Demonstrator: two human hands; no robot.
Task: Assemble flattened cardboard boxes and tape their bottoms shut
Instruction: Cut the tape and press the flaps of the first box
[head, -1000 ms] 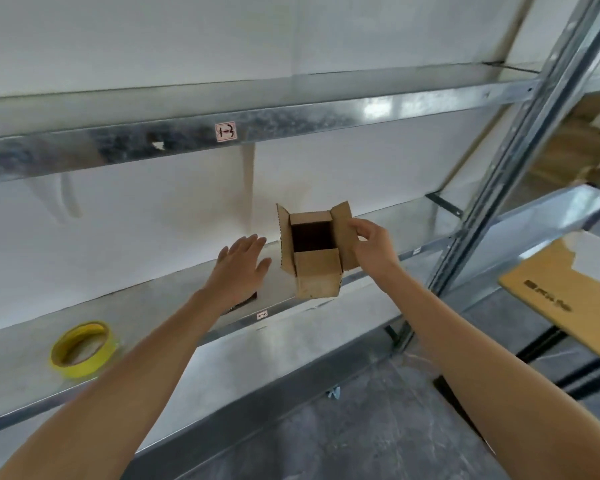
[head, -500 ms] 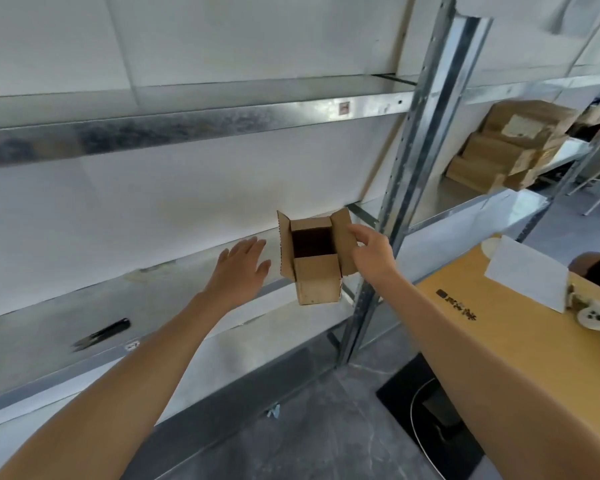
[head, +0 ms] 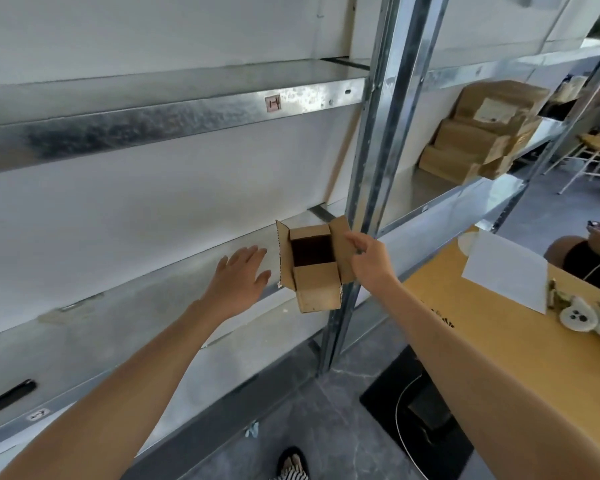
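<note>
The small cardboard box is hanging in the air just in front of the metal shelf, beside the upright post, its open end facing the camera and its flaps splaying outward. It is looking light and thin-walled, stiff at the folds but easy to crush, so gripping opposite side walls is likely safer than a flap. The right hand is pinching the box's right flap. The left hand, fingers spread, is hovering just left of it, holding nothing. Brown boxes are sitting stacked far right.
</note>
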